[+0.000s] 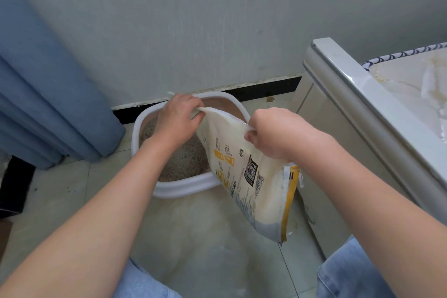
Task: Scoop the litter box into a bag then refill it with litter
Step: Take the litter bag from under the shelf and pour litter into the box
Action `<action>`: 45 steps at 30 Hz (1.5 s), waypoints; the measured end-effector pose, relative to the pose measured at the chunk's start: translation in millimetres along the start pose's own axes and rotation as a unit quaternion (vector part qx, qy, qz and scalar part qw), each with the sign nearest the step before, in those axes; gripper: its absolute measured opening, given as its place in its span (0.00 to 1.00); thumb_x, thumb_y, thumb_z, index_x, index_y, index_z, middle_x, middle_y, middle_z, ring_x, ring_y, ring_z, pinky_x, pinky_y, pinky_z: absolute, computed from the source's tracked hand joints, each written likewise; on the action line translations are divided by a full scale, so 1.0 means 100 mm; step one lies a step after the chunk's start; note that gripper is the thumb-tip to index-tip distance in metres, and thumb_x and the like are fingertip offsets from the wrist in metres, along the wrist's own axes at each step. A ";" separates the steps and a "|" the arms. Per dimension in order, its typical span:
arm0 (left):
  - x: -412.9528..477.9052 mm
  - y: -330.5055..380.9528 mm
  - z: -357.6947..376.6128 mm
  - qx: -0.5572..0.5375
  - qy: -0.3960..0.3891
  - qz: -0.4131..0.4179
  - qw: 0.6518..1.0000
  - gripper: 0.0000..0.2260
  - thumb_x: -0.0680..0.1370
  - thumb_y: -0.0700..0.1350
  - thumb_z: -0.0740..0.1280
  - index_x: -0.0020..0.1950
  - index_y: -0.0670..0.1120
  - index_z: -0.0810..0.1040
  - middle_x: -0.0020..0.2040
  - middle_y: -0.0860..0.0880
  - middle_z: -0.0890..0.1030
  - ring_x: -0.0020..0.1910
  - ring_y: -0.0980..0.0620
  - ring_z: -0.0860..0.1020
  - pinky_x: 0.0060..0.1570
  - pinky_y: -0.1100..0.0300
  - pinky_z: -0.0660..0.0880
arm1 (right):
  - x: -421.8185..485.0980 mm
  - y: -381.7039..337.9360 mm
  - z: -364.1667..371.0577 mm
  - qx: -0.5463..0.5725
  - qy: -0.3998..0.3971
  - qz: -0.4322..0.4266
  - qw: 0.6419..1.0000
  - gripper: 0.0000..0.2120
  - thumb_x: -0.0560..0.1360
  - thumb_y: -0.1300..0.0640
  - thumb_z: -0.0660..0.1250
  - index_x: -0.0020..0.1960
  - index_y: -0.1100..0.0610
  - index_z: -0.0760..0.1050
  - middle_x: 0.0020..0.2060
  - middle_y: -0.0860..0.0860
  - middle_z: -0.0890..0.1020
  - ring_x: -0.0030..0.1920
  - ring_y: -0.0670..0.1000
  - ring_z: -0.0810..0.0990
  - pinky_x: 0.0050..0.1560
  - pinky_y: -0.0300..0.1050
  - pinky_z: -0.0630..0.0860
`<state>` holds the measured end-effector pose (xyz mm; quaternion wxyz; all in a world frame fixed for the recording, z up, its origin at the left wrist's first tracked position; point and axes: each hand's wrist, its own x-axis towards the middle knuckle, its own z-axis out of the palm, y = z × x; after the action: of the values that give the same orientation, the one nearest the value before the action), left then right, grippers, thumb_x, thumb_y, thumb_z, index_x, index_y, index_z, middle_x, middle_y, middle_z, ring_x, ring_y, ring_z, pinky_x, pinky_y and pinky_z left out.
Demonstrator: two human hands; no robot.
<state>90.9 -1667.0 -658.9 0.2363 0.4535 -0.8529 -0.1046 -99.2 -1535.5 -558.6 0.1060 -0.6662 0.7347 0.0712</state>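
Cream plastic litter bag (251,176), yellow edge stripe, print too small to read: held tilted over the right side of the box, its mouth facing away and its contents unseen. Left hand (177,121) pinches the bag's top edge at one end and right hand (278,133) grips it at the other. White oval litter box (183,187) on pale floor tiles (72,189) against the wall, right part hidden by the bag. Grey-brown litter (186,159) inside. Blue curtain (48,92) at left, cut off. White cabinet (350,109) at right, partly out of frame.
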 end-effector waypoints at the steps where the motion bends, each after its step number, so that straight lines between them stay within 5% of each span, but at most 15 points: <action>1: -0.01 -0.02 -0.01 0.003 -0.002 0.001 1.000 0.03 0.78 0.46 0.68 0.49 0.49 0.81 0.47 0.53 0.81 0.52 0.48 0.75 0.50 0.50 0.73 | 0.01 0.02 0.00 -0.002 0.002 0.001 1.000 0.12 0.80 0.49 0.61 0.44 0.55 0.73 0.34 0.51 0.75 0.33 0.51 0.72 0.30 0.42 0.63; 5: -0.01 -0.07 -0.08 0.000 -0.001 0.002 1.000 0.02 0.78 0.47 0.69 0.47 0.49 0.81 0.44 0.53 0.81 0.49 0.48 0.76 0.51 0.48 0.73 | 0.05 0.10 -0.04 -0.012 0.019 0.008 1.000 0.16 0.79 0.46 0.62 0.37 0.54 0.70 0.32 0.51 0.75 0.33 0.53 0.73 0.30 0.42 0.63; 22: -0.05 -0.24 -0.26 -0.039 -0.059 -0.054 0.996 0.05 0.78 0.49 0.68 0.50 0.53 0.82 0.50 0.54 0.83 0.53 0.49 0.78 0.52 0.51 0.75 | 0.14 -0.13 -0.16 -0.030 0.024 -0.004 0.999 0.15 0.78 0.47 0.65 0.37 0.54 0.69 0.32 0.51 0.74 0.32 0.50 0.71 0.29 0.41 0.63; 30: -0.12 -0.31 -0.41 -0.009 -0.006 -0.024 1.000 0.05 0.79 0.47 0.67 0.50 0.48 0.82 0.47 0.52 0.82 0.51 0.47 0.77 0.53 0.47 0.74 | 0.20 -0.19 -0.19 0.002 0.020 -0.030 0.999 0.13 0.77 0.47 0.66 0.41 0.56 0.76 0.33 0.52 0.76 0.33 0.51 0.72 0.29 0.41 0.63; 40: -0.13 -0.37 -0.41 0.041 0.025 -0.020 0.999 0.05 0.80 0.48 0.67 0.49 0.49 0.81 0.47 0.53 0.81 0.51 0.49 0.76 0.50 0.52 0.66 | 0.27 -0.18 -0.01 -0.003 0.026 -0.061 0.998 0.18 0.78 0.47 0.64 0.34 0.55 0.68 0.32 0.51 0.75 0.32 0.52 0.71 0.29 0.42 0.61; 45: -0.08 -0.19 -0.27 0.089 0.011 -0.004 0.996 0.04 0.80 0.45 0.64 0.49 0.47 0.78 0.46 0.50 0.80 0.52 0.45 0.76 0.67 0.46 0.62 | 0.24 0.03 0.07 0.010 0.031 -0.065 0.997 0.15 0.78 0.45 0.64 0.42 0.56 0.76 0.33 0.50 0.77 0.36 0.56 0.75 0.31 0.43 0.64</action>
<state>121.5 -1670.3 -645.2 0.2042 0.4770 -0.8545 -0.0242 -103.9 -1556.7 -571.0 0.0941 -0.7133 0.6935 0.0362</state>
